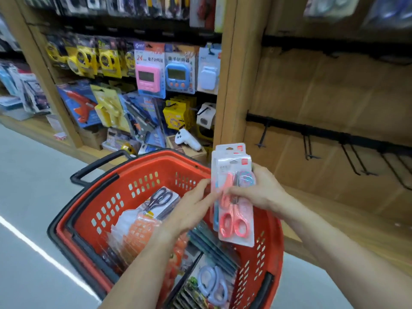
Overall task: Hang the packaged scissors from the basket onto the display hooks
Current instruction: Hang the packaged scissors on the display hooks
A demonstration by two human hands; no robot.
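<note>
My right hand (262, 192) grips a small stack of packaged scissors (236, 217) upright above the red basket (87, 210); the front pack shows pink-handled scissors, and a blue pack sits behind it. My left hand (191, 208) touches the stack's left edge with its fingertips, fingers fairly straight. Inside the basket lie more packs: black-handled scissors (159, 198), lilac-handled scissors (213, 284) and orange packets. Bare black display hooks (310, 148) hang from a rail on the wooden panel to the right, above and beyond my hands.
A wooden post (231, 85) separates the bare panel from a full display of timers, tape measures and glue guns (151, 70) on the left. The basket's black handle (98, 166) points toward the grey floor. A wooden ledge runs below the hooks.
</note>
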